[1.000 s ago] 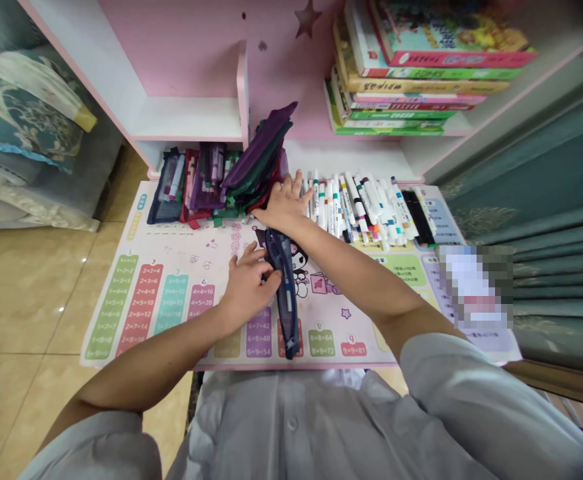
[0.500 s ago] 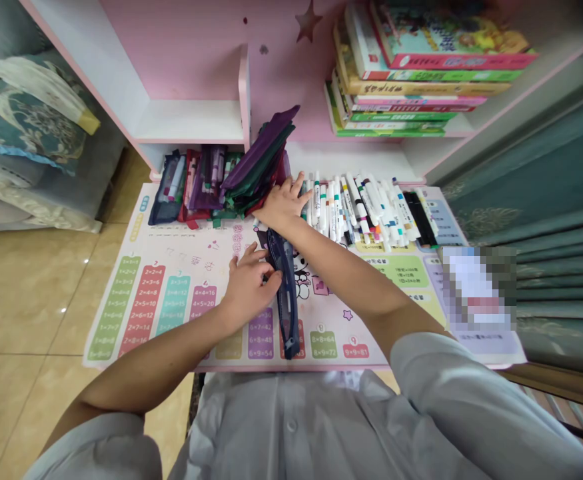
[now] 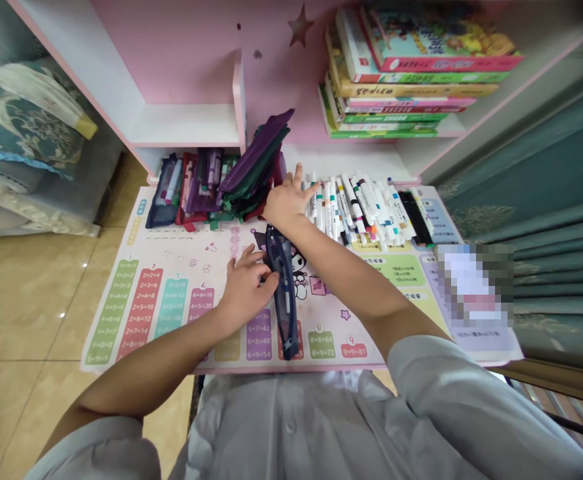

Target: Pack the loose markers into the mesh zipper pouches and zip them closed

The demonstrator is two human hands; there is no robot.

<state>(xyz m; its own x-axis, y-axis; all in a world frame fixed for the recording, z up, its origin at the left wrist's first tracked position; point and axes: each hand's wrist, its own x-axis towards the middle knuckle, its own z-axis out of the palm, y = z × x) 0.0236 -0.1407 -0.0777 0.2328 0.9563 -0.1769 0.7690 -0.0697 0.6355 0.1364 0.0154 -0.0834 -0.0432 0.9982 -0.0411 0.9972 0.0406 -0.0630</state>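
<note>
A dark blue zip pouch (image 3: pixel 290 343) lies lengthwise on the desk in front of me, its mouth parted and something pale and slim inside. My left hand (image 3: pixel 248 287) pinches its left edge between thumb and finger. Beyond its far end, my right hand (image 3: pixel 288 203) is spread, with fingers stretched toward the left end of a row of white markers (image 3: pixel 351 207). Whether the right fingers touch a marker is unclear. Just left of that hand leans a stack of purple, green and red pouches (image 3: pixel 256 167).
Filled mesh pouches (image 3: pixel 164 193) line the back left of the desk. Right of the markers lie black pens (image 3: pixel 416 217) and a blurred phone-like object (image 3: pixel 471 283). Books (image 3: pixel 401 90) are piled on the shelf. A printed multiplication mat (image 3: pixel 156 300) covers the desktop.
The pouch's mouth has widened, showing more of the pale thing inside. My right hand has moved slightly right, toward the markers. My left hand keeps its pinch.
</note>
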